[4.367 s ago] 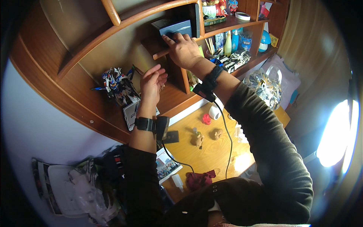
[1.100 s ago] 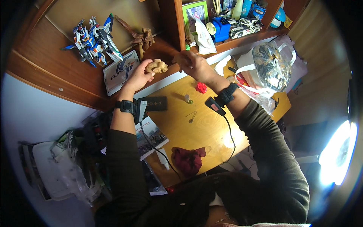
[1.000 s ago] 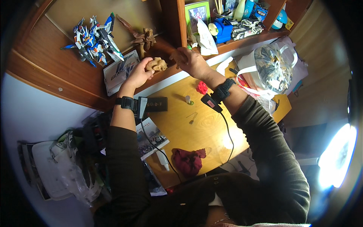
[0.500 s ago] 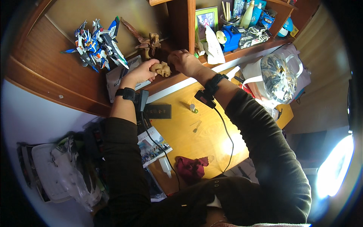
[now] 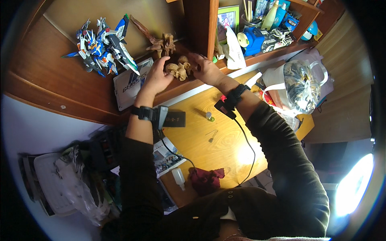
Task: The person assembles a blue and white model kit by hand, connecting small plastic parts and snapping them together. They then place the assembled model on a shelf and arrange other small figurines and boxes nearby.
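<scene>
A light-brown carved wooden ornament (image 5: pixel 179 71) with rounded lobes stands on the shelf ledge between my two hands. My left hand (image 5: pixel 158 79) is at its left side, thumb and fingers apart, the fingertips close to the wood. On its right side is my right hand (image 5: pixel 208 71), fingers loosely bent and apart, next to the ornament; whether the fingertips touch it is hard to see. Just behind stands a darker wooden carving (image 5: pixel 164 44) with a long branch-like arm. Both wrists wear black straps with cabled devices.
A toy robot model (image 5: pixel 105 46) and a white box (image 5: pixel 130 84) stand left on the shelf. To the right are a photo frame (image 5: pixel 236 15), a white packet (image 5: pixel 234 50) and a blue object (image 5: pixel 252 41). The desk holds a small bottle (image 5: pixel 209 117), dark box (image 5: pixel 175 119) and red cloth (image 5: pixel 207 179).
My left hand has loosened from the ornament and moved slightly away from it. My right hand has uncurled, and more of the ornament shows between the hands. The view has shifted slightly.
</scene>
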`<control>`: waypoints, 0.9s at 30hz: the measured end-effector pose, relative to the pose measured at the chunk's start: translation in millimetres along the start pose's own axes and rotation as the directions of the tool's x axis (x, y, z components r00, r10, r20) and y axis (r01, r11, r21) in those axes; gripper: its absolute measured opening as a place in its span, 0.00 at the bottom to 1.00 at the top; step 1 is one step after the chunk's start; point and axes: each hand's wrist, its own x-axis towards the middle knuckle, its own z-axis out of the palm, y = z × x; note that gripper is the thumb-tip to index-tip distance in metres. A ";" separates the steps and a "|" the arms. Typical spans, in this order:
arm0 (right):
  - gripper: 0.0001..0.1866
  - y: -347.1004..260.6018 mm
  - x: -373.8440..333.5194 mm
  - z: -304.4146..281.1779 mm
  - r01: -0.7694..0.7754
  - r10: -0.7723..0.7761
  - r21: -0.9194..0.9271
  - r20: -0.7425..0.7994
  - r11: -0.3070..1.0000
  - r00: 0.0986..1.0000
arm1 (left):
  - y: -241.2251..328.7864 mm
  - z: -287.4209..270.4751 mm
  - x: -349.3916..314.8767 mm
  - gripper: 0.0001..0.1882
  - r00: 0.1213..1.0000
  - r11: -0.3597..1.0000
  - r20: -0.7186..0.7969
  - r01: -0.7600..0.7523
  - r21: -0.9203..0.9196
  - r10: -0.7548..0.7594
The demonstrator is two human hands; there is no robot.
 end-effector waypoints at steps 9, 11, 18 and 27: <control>0.30 -2.6 -5.0 3.7 -0.096 0.096 0.004 0.008 0.995 0.995 | 16.6 35.4 -11.9 0.39 0.982 0.982 -0.185 0.008 0.190 0.028; 0.31 -4.5 -5.9 5.7 -0.076 0.075 -0.010 -0.013 0.997 0.997 | 5.8 31.6 -10.2 0.39 0.972 0.983 -0.192 -0.111 0.144 0.138; 0.31 -9.9 -9.1 12.5 -0.124 0.121 -0.060 -0.060 0.990 0.991 | -12.9 19.8 -10.8 0.39 0.989 0.989 -0.058 -0.137 -0.052 0.134; 0.34 -9.9 -13.5 4.0 -0.205 0.204 0.032 0.016 0.978 0.979 | -28.6 18.6 -24.6 0.29 0.964 0.933 -0.261 -0.054 -0.357 -0.044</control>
